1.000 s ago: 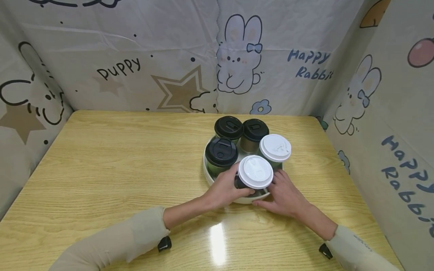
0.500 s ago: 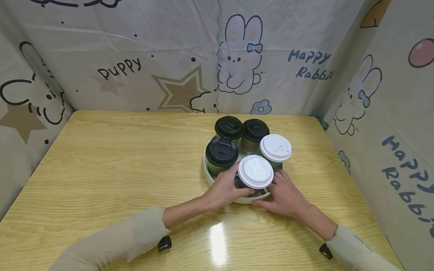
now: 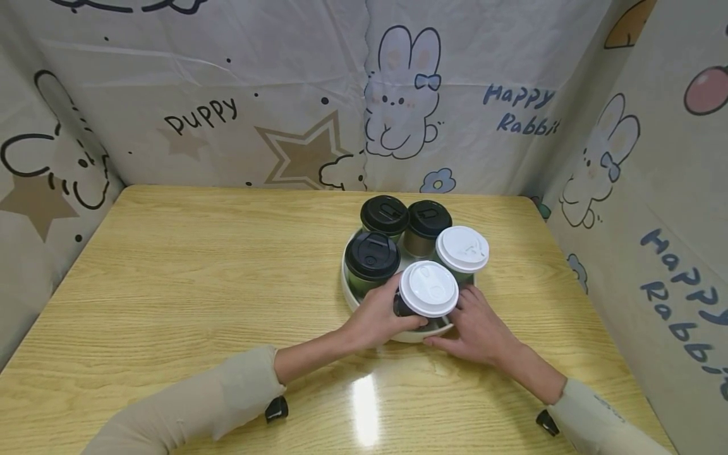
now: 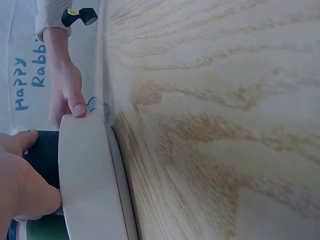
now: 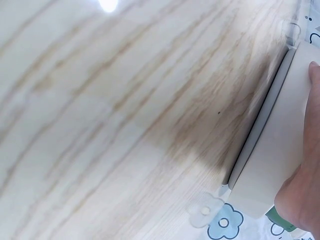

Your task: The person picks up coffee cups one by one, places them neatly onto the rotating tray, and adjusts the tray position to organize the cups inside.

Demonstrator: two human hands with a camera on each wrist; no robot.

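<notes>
A round white tray (image 3: 351,296) stands on the wooden table and carries several lidded cups. Three have black lids (image 3: 371,255) and two have white lids (image 3: 428,288). My left hand (image 3: 380,315) grips the tray's near-left rim, thumb inside against the dark cup (image 4: 47,157) under the nearest white lid. My right hand (image 3: 474,325) holds the near-right rim, its thumb (image 4: 77,109) on the rim's edge. In the left wrist view the tray wall (image 4: 85,175) fills the lower left beside my left hand (image 4: 20,187). The right wrist view shows the tray wall (image 5: 280,150) and my right hand (image 5: 300,197).
The wooden table (image 3: 188,272) stretches wide to the left of the tray. Cartoon-print fabric walls (image 3: 296,95) close in the back and both sides; the right wall (image 3: 637,240) stands close to the tray. Both forearms in beige sleeves (image 3: 227,392) lie over the near edge.
</notes>
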